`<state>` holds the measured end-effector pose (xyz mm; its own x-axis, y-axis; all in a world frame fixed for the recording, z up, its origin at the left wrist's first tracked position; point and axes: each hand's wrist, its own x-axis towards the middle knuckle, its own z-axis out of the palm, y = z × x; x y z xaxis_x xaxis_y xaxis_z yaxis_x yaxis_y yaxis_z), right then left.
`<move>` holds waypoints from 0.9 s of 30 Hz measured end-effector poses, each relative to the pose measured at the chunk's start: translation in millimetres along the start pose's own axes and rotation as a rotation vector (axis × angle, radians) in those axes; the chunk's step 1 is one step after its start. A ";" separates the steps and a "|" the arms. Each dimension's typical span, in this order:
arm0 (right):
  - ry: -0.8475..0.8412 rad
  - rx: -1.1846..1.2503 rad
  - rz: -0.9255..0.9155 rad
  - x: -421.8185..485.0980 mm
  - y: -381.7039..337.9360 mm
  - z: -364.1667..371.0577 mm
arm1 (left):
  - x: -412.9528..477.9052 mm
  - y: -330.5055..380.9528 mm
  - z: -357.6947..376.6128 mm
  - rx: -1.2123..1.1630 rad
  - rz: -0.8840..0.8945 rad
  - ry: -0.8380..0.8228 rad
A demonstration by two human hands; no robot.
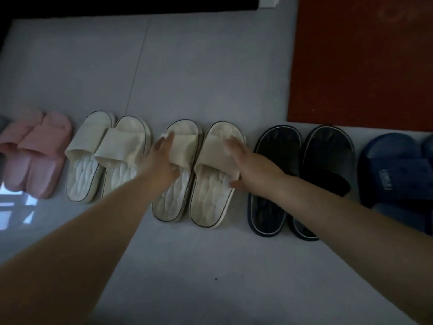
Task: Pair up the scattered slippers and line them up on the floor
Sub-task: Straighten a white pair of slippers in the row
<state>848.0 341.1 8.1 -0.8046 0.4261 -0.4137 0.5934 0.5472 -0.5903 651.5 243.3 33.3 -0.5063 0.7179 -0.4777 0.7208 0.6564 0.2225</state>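
Slippers stand in a row across the grey floor, toes pointing away from me. From left: a pink pair [37, 156], a cream pair [105, 158], a beige pair, a black pair [302, 181] and a dark blue pair [398, 170] at the right edge. My left hand [164, 158] grips the strap of the left beige slipper [173, 195]. My right hand [248, 165] grips the strap of the right beige slipper [210, 198]. Both beige slippers rest side by side on the floor.
A dark red mat [360, 62] lies on the floor at the back right, just behind the black and blue pairs. A dark wall base [128, 5] runs along the top. A bright window reflection [16, 202] shows on the floor at the left.
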 end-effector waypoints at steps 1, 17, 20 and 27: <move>0.024 0.008 -0.051 -11.7 6.0 -0.9 | -5.4 13.6 4.8 -0.007 0.065 0.026; 0.099 -0.122 0.358 -65.4 107.9 -29.3 | 23.7 89.3 66.2 0.509 0.449 -0.130; 0.095 -0.119 0.340 -60.0 103.2 -26.4 | 25.1 87.2 60.3 0.549 0.411 -0.108; 0.141 -0.077 0.309 -65.7 100.3 -19.7 | 12.2 108.2 54.0 0.232 0.484 -0.197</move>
<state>960.9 382.2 -10.3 -0.5784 0.6723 -0.4621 0.8129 0.4273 -0.3958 748.9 310.5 5.6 -0.0112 0.8529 -0.5220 0.9450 0.1797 0.2734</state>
